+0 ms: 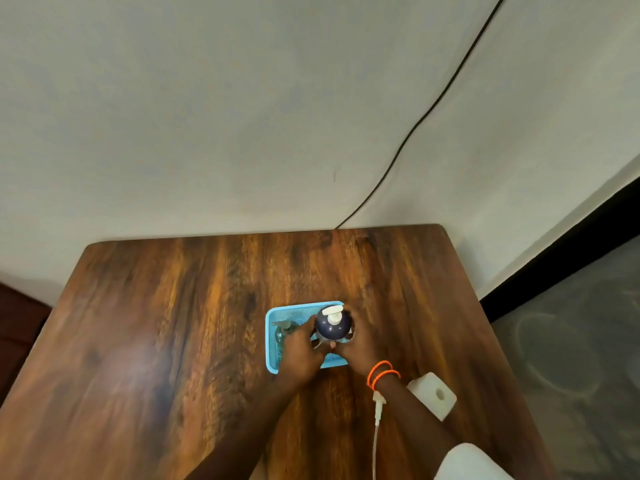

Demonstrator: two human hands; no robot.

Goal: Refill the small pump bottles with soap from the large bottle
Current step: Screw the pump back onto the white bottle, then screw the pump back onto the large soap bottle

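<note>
Fingers (pixel 310 329) of both hands wrap the large bottle (pixel 333 325), upright over the blue basket (pixel 271 341).

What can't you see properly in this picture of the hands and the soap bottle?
Head view only:
- Large dark bottle with white pump: sides and soap level hidden, seen from above and wrapped by left hand and right hand.
- Small clear pump bottle in the blue mesh basket: blurred, partly behind the left hand.
- Basket's near-right contents: covered by hands.
</note>
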